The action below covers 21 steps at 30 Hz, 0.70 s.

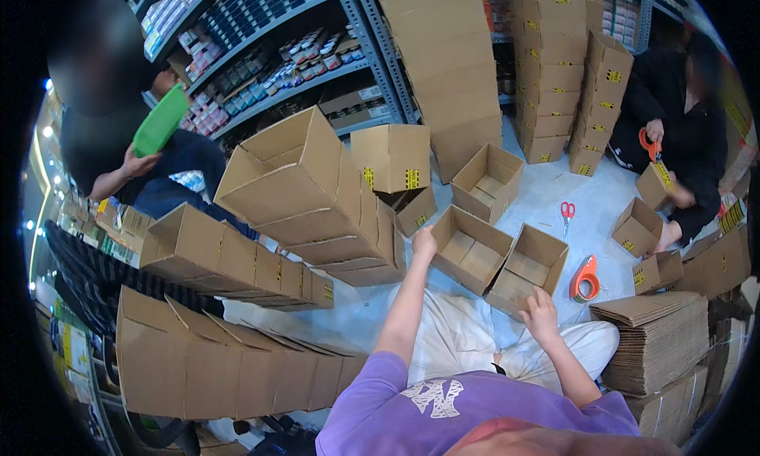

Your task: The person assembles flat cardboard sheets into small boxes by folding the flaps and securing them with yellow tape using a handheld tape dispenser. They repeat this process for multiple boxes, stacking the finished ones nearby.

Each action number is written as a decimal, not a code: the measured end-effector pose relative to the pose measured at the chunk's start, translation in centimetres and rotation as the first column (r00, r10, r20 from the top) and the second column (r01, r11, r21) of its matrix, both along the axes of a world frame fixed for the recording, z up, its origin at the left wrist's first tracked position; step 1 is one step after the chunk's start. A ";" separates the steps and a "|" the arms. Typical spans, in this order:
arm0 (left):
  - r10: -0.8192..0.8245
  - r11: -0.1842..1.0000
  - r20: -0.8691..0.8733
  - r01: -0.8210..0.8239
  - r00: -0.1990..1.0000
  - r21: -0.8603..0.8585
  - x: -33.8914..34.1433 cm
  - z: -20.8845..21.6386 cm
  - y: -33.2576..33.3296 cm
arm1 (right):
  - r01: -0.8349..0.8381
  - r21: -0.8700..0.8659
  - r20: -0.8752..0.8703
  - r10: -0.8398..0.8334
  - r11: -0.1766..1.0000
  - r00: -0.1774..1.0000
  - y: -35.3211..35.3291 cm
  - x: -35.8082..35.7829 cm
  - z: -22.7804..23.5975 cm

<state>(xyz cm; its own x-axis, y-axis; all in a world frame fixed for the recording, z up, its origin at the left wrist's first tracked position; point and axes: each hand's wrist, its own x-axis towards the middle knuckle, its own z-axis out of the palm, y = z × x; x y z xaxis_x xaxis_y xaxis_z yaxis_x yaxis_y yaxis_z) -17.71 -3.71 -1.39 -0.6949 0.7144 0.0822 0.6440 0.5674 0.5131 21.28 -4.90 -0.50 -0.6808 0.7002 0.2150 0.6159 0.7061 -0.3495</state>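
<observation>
Two open-topped brown cardboard boxes stand side by side on the floor before my crossed legs. The left cardboard box (473,248) is gripped at its left upper corner by my left hand (424,242), fingers closed over the edge. My right hand (541,315) is at the near rim of the right cardboard box (529,267), fingers bent around the cardboard. Their inner walls touch or nearly touch. Beyond them sits another open box (487,180). Right of the boxes lie red-handled scissors (568,211) and an orange tape dispenser (584,280).
Nested box stacks (317,210) crowd my left, and tall box columns (546,76) rise ahead. Flattened cardboard (657,337) is piled at my right. At far right a co-worker tapes a small box (655,185); at left another person holds a green tray (161,120). Stocked shelves (277,76) stand behind.
</observation>
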 end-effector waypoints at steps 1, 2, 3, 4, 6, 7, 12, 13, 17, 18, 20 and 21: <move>-0.009 0.999 -0.006 0.008 1.000 -0.049 -0.5 -0.7 0.1 | 0.008 -0.028 -0.095 -0.011 1.000 0.995 0.2 0.3 0.9; -0.030 0.994 -0.005 0.029 1.000 -0.102 -0.7 -1.5 0.5 | 0.076 -0.127 -0.033 -0.081 0.989 0.996 -0.1 -0.3 1.7; -0.059 0.998 -0.028 0.058 0.998 -0.035 -1.2 -3.0 0.6 | 0.141 -0.230 0.036 -0.137 0.963 0.990 -1.0 -1.9 2.8; -0.090 0.995 -0.047 0.091 0.995 0.028 -1.5 -4.3 0.9 | 0.216 -0.325 0.118 -0.188 0.921 0.975 -1.7 -3.0 3.7; -0.151 0.988 -0.019 0.150 0.988 -0.039 -0.4 -3.6 2.2 | 0.315 -0.169 0.137 -0.294 0.934 0.946 -1.0 -4.3 0.8; -0.179 0.980 0.010 0.180 0.984 -0.083 1.1 -2.3 2.6 | 0.316 -0.110 0.199 -0.291 0.942 0.936 0.1 -3.6 -0.6; -0.309 0.951 0.066 0.310 0.949 -0.008 3.9 -0.6 0.0 | 0.288 -0.117 0.009 -0.289 0.950 0.957 2.9 3.5 10.3; -0.348 0.937 0.053 0.349 0.936 -0.020 4.4 -0.2 0.0 | 0.244 -0.117 -0.014 -0.247 0.963 0.969 3.3 4.9 13.4; -0.500 0.865 0.113 0.501 0.859 0.019 4.8 -1.7 1.7 | -0.145 0.040 -0.131 0.149 0.989 0.980 3.3 6.2 24.2; -0.546 0.836 0.127 0.548 0.828 0.020 5.4 -1.2 2.2 | -0.223 0.051 -0.110 0.227 0.973 0.968 3.6 6.4 25.1; -0.598 0.800 0.175 0.596 0.782 0.065 6.1 -1.4 2.9 | -0.388 0.056 -0.070 0.391 0.920 0.918 4.9 6.6 25.8; -0.607 0.794 0.205 0.598 0.768 0.113 6.4 -1.5 3.0 | -0.479 0.008 -0.125 0.476 0.878 0.870 5.6 6.3 25.3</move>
<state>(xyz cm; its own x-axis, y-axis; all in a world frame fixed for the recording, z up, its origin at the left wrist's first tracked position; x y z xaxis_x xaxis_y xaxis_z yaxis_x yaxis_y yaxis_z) -11.31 -0.71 -2.90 -0.1256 0.9919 0.0175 0.7147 0.0782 0.6950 27.60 0.74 24.81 -0.9035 0.3021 0.3039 0.1582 0.8943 -0.4186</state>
